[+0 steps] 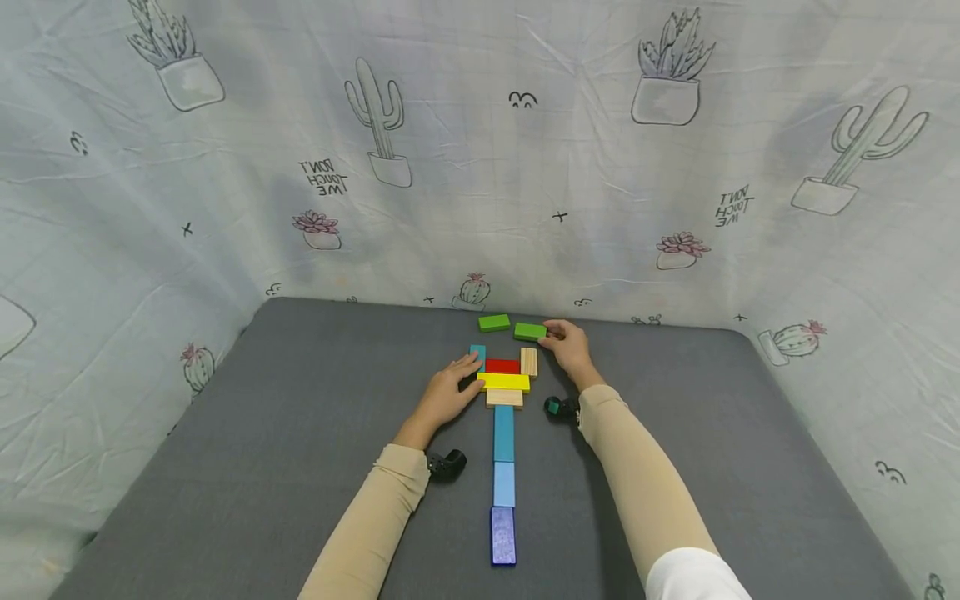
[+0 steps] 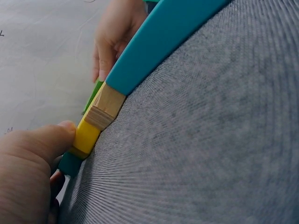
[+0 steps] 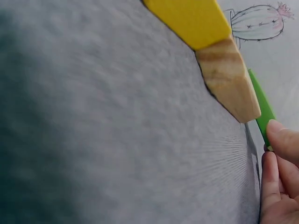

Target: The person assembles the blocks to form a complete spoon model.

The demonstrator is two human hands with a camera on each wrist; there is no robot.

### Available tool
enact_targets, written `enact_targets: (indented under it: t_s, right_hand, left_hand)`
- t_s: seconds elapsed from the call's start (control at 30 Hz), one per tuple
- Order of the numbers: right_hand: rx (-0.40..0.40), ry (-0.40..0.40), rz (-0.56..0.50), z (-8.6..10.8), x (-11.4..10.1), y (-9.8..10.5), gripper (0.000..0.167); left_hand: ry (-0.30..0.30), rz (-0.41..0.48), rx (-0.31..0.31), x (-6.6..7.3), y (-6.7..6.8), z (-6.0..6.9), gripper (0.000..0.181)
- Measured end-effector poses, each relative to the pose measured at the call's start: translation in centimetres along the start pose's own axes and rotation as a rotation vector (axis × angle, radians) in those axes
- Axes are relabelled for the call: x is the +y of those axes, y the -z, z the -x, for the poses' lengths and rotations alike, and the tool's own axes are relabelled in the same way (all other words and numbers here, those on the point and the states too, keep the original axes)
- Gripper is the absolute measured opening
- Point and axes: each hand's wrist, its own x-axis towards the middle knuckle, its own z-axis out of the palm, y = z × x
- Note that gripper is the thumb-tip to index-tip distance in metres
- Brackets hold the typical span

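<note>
My right hand [image 1: 569, 348] pinches one end of a green block [image 1: 530, 332] at the far part of the table; thumb and fingers close on it in the right wrist view. My left hand [image 1: 445, 392] lies beside a flat layout of blocks. Its thumb touches the left end of the yellow block [image 1: 504, 382], and its fingers reach the small teal block [image 1: 477, 357]. Between that teal block and an upright-lying wooden block [image 1: 528, 362] sits a red block [image 1: 502, 366]. Below the yellow one comes another wooden block [image 1: 505, 398].
A column of a teal block [image 1: 504, 433], a light blue block [image 1: 504, 484] and a purple-blue block [image 1: 503, 536] runs toward the near edge. A second green block [image 1: 494, 322] lies at the back. Behind the grey table [image 1: 300, 400] hangs a cactus-print cloth [image 1: 480, 167].
</note>
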Motion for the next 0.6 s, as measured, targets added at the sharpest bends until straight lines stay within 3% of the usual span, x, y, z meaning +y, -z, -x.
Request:
enact_targets:
  t_s: [0.13,0.33,0.6]
  right_hand:
    - [0.042,0.019,-0.047,0.7,-0.1,-0.2,0.035]
    - [-0.007,-0.002,-0.144,1.6,-0.9,-0.5,0.039]
    - [-0.055,0.063,-0.070,2.6,-1.7,-1.3,0.039]
  left_hand:
    - [-0.010,0.002,0.008,0.0,0.0,0.0,0.048]
    - [-0.028,-0.007,0.021,-0.1,0.0,0.0,0.048]
    - [-0.032,-0.006,0.019,-0.1,0.0,0.0,0.047]
